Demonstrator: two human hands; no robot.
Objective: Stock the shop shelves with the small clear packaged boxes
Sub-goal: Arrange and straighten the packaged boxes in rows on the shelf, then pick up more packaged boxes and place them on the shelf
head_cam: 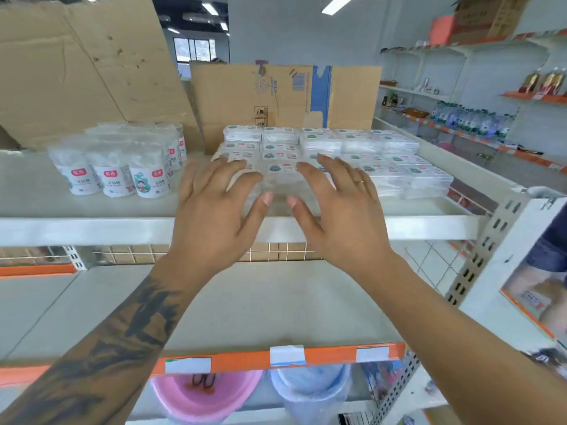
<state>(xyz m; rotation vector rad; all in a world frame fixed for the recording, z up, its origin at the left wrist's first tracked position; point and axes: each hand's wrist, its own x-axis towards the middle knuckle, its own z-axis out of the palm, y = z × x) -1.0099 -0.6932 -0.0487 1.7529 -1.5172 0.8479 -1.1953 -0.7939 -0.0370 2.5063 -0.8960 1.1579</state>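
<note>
Rows of small clear packaged boxes [362, 148] with green and red labels lie stacked on the top white shelf [92, 230], reaching back to a cardboard box. My left hand [214, 207] and my right hand [337, 200] are spread side by side over the front stack of clear boxes [277, 191], fingers straight, thumbs nearly meeting at its near edge. The palms hide most of that stack. Whether the fingers press on the boxes or hover just over them, I cannot tell.
Clear tubs with white labels [119, 167] stand left of the boxes. Cardboard sheets [76, 62] and an open cardboard box [285, 96] rise behind. Below is an orange-edged shelf [276, 357], with pink [202, 397] and blue basins [310, 391] under it. Another person [549, 240] stands at right.
</note>
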